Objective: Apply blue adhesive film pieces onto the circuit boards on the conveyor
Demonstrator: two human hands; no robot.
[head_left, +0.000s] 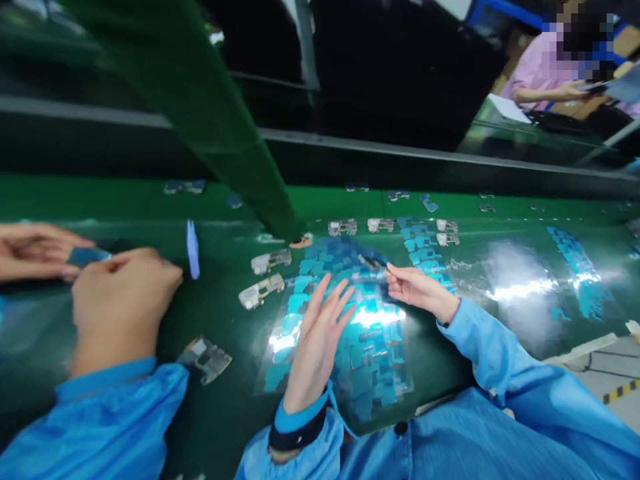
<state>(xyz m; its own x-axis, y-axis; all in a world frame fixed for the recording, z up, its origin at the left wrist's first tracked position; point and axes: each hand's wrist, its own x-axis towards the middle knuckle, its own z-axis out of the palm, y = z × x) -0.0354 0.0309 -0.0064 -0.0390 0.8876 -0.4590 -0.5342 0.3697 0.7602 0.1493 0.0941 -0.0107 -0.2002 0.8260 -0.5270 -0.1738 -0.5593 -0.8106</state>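
Observation:
My left hand (317,340) hovers over a clear sheet (409,373) of shiny blue film pieces, fingers stretched out and apart, with nothing in it. A dark band circles that wrist. To the right, my right hand (417,290) pinches a small thin dark piece (371,262), which looks like a circuit board seen nearly edge-on. That piece is above the upper part of the sheet. Two grey circuit boards (261,291) lie left of the sheet, and more boards (343,227) lie just beyond it.
At the left, a co-worker's hands (123,300) hold a small blue-faced piece. A purple strip (193,250) and another board (206,360) lie nearby. A green post (220,127) slants down to the green bench. More film sheets (580,273) lie right; another person (550,73) sits beyond.

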